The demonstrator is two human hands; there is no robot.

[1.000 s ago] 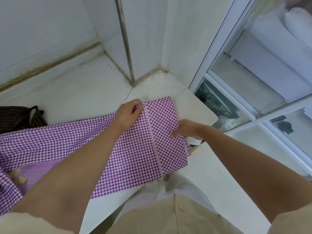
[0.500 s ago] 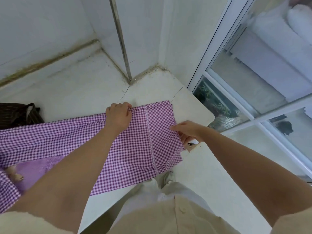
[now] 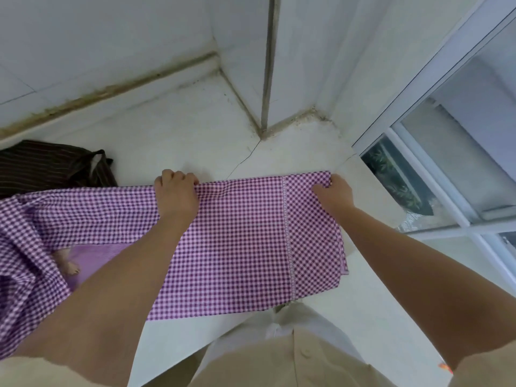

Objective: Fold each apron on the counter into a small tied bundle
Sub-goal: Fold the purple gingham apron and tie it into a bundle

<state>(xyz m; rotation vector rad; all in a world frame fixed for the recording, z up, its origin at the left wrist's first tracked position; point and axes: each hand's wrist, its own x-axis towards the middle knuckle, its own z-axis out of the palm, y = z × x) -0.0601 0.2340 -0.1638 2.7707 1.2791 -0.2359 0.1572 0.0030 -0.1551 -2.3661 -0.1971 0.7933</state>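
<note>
A purple-and-white checked apron [image 3: 237, 241] lies stretched across the white counter [image 3: 195, 129], folded lengthwise, its right end hanging past the counter's front edge. My left hand [image 3: 176, 194] pinches the apron's far edge near the middle. At the far right corner of the cloth my right hand [image 3: 333, 195] grips the same edge. The apron's left part is bunched and rumpled, with a plain lilac lining showing. A dark brown striped apron [image 3: 50, 166] lies crumpled at the back left of the counter.
White tiled walls meet at a corner with a metal strip [image 3: 268, 65] behind the counter. A window [image 3: 452, 152] with white frames stands at the right. A small pinkish object [image 3: 65, 261] lies on the lilac lining at the left.
My right hand has moved from the apron's near right side up to its far right corner. My left hand slid left along the far edge, and the edge now lies straight.
</note>
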